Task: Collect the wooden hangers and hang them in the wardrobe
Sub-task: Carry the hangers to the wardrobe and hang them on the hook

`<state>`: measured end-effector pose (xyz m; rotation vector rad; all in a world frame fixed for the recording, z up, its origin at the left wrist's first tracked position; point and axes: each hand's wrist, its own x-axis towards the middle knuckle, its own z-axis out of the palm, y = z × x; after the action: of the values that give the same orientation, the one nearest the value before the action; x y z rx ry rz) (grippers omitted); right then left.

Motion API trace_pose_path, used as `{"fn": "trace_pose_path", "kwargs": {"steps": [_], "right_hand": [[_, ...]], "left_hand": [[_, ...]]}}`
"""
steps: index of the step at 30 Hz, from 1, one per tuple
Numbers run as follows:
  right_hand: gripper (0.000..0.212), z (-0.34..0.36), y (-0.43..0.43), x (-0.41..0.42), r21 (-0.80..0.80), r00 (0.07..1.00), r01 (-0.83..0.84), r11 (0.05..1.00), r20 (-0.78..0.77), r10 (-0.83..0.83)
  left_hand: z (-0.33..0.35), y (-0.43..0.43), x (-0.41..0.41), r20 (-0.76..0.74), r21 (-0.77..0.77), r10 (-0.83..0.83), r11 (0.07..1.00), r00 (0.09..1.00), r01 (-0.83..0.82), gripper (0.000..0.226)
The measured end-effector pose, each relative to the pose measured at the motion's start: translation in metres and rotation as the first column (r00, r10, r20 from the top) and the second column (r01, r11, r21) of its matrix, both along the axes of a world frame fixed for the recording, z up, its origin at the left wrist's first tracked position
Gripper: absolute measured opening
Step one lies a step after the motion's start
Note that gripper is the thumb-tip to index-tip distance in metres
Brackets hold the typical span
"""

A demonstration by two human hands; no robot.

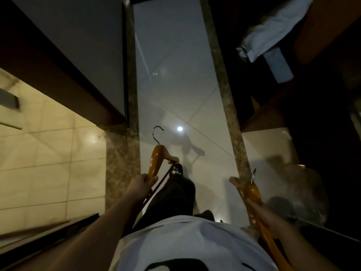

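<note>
I look steeply down at a dim corridor floor. My left hand (pixel 139 185) grips a wooden hanger (pixel 155 162) by one arm, its metal hook pointing away from me above the floor. My right hand (pixel 267 218) grips a second wooden hanger (pixel 252 189) low at my right side, its hook pointing up. My dark trouser leg and shoe show between the two hangers.
A glossy white tiled floor (pixel 175 85) runs ahead between two brown marble strips. A dark wooden frame (pixel 64 75) stands at the left with yellow-lit tiles beyond. A pale blue garment (pixel 267 34) hangs in the dark wooden unit at the upper right.
</note>
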<state>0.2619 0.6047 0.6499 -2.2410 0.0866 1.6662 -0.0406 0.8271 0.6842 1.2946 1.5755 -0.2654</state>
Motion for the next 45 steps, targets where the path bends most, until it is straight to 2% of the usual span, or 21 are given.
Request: {"fn": "trace_pose_path", "kwargs": {"steps": [6,10,13,18,22,29,34,45], "right_hand": [[0.033,0.017,0.158,0.003,0.106,0.989,-0.138,0.985,-0.039,0.142],[0.033,0.026,0.246,0.011,0.189,0.974,-0.219,0.957,-0.011,0.225],[0.024,0.028,0.3,0.024,0.248,0.965,-0.256,0.934,0.009,0.262],[0.02,0.013,0.367,0.061,0.232,0.978,-0.205,0.951,0.01,0.208],[0.027,-0.001,0.404,0.105,0.174,0.984,-0.171,0.97,-0.009,0.175],[0.032,0.003,0.462,0.178,0.064,0.996,-0.091,0.994,0.008,0.09],[0.035,-0.001,0.513,0.214,0.033,0.998,-0.051,0.998,0.048,0.049],[0.027,0.005,0.7,0.225,0.14,0.993,0.086,0.986,0.068,-0.096]], "left_hand": [[-0.004,0.092,-0.028,-0.088,0.001,0.119,0.993,0.989,-0.119,0.018],[-0.007,0.149,-0.034,-0.145,0.014,0.146,0.989,0.979,-0.146,0.024],[-0.01,0.192,-0.025,-0.161,0.017,0.145,0.989,0.976,-0.144,0.024],[-0.019,0.273,0.017,-0.16,0.016,0.136,0.991,0.978,-0.135,0.025],[-0.017,0.334,0.077,-0.117,0.011,0.125,0.992,0.985,-0.125,0.027],[0.001,0.448,0.185,0.038,-0.027,-0.036,0.999,0.999,0.037,0.026],[0.007,0.518,0.234,0.134,-0.02,-0.013,1.0,0.991,0.016,0.026],[0.004,0.734,0.277,0.035,0.03,-0.292,0.956,0.956,0.291,0.025]]}}
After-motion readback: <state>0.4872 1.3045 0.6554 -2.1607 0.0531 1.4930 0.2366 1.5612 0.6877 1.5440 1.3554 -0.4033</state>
